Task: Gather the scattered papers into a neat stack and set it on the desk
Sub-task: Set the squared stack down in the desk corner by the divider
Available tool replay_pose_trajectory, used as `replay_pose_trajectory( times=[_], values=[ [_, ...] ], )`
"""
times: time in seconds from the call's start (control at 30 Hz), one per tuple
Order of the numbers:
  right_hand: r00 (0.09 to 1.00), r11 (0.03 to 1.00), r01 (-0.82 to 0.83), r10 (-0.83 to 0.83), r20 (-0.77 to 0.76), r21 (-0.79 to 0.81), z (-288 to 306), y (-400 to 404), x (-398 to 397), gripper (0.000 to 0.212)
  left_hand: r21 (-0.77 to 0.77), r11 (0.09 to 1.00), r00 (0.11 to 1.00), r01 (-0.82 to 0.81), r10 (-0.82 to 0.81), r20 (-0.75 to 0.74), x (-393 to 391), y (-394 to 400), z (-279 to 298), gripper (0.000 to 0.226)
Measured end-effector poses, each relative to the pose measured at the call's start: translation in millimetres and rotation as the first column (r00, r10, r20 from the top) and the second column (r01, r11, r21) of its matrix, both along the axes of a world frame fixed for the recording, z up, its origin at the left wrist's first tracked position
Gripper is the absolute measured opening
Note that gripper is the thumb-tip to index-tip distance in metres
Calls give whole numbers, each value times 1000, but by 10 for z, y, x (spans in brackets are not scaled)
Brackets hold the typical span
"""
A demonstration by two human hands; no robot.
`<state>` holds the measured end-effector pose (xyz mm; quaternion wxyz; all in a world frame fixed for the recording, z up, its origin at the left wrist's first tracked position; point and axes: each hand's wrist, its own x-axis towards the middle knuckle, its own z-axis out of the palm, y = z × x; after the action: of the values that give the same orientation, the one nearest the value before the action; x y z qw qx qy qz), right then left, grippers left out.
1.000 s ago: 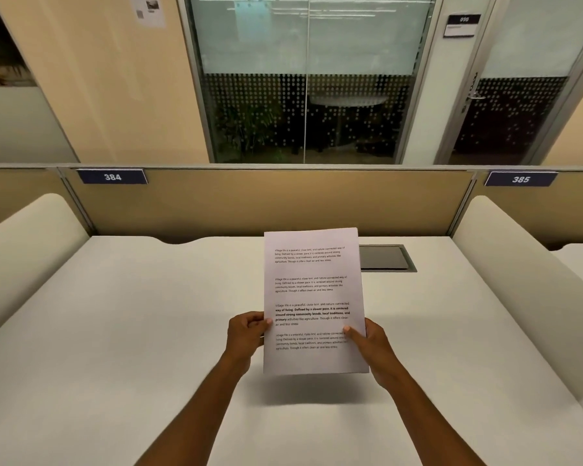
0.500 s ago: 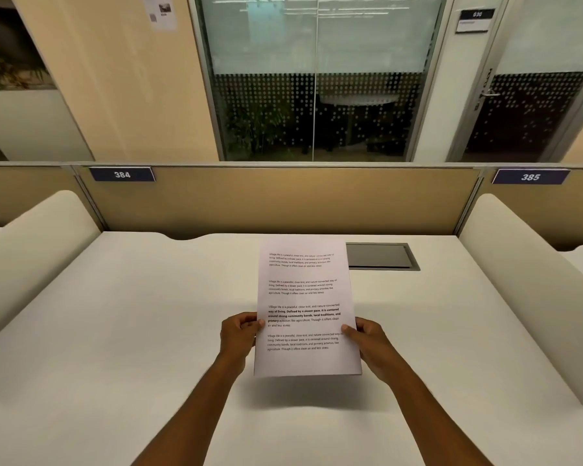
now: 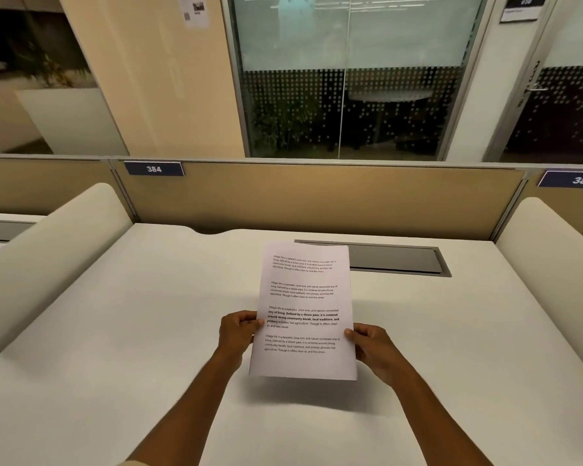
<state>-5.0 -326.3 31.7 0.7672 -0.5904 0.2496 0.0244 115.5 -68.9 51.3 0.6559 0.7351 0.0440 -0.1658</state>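
A stack of white printed papers [image 3: 305, 297] is held a little above the white desk [image 3: 132, 348], its edges aligned and its shadow falling on the desk below. My left hand [image 3: 238, 332] grips the stack's left edge with the thumb on top. On the right edge, my right hand [image 3: 372, 348] pinches the same stack. The top sheet carries several short paragraphs of black text. No loose sheets lie on the desk in view.
A grey cable hatch [image 3: 394, 260] is set into the desk behind the papers. Tan partition panels [image 3: 317, 196] with number plates 384 and 385 close the back. Cream side dividers [image 3: 48, 257] flank the desk on both sides.
The stack has come down and tilted flatter towards the desk, and both hands moved with it. The view shifted slightly, so the scene sits further right.
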Motion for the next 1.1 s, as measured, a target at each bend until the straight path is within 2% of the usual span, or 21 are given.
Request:
replay_pose_trajectory(
  times=[0.2,0.37,0.6,0.77,0.87,0.97,1.1],
  values=[
    [999,999,-38,37,-35,-6,7,289,343,20,4,1000,1000,-17,17,-17,296,325,-58,15],
    [997,999,0,-2,-71,-33,-41,673,721,20,2,1000,999,-16,16,-31,689,729,-135,13],
    [986,995,92,-96,-136,-33,-152,1513,1415,22,13,1000,996,9,-8,-85,1454,1570,-300,18],
    [979,992,124,-125,-163,-15,-209,2164,1978,24,22,999,994,26,-23,-104,2035,2200,-337,13],
    [977,992,124,-123,-175,-4,-231,2510,2294,23,44,999,993,25,-20,-115,2389,2554,-362,16],
    [974,993,114,-113,-196,-4,-265,2796,2591,23,42,998,992,39,-33,-121,2660,2834,-340,8],
    [968,994,106,-99,-229,17,-326,3123,3008,25,37,998,992,44,-39,-122,3017,3178,-346,13]
  ],
)
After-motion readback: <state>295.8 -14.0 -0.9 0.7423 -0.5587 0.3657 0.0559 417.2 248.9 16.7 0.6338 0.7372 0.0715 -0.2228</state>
